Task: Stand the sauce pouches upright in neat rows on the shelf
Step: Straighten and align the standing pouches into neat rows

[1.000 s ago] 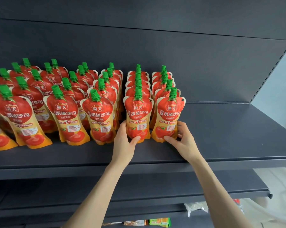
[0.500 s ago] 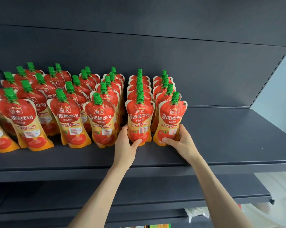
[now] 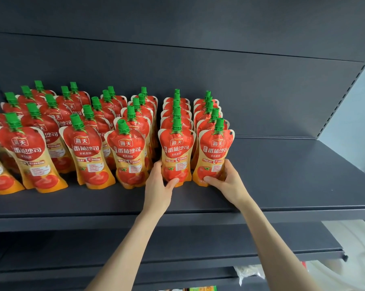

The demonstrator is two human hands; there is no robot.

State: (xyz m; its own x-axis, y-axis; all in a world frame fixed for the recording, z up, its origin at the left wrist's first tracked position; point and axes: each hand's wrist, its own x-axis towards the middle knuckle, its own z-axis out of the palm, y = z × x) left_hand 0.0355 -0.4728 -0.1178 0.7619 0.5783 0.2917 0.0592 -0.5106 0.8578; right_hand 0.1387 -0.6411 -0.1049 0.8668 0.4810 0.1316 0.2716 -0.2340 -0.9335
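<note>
- Left hand (image 3: pixel 156 186) gripping red-orange, green-capped plastic sauce pouch (image 3: pixel 176 152), upright on dark grey metal shelf (image 3: pixel 293 185).
- Right hand (image 3: pixel 226 181) gripping rightmost front pouch (image 3: pixel 216 154) on shelf.

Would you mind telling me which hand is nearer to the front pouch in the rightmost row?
Right. The right hand grips the rightmost front pouch at its base; the left hand holds the neighbouring front pouch, one row to its left.

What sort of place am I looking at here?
Probably a shop, mid-stocking: a dark metal display shelf, a slotted upright beside it, and many identical sauce pouches facing front in rows.
</note>
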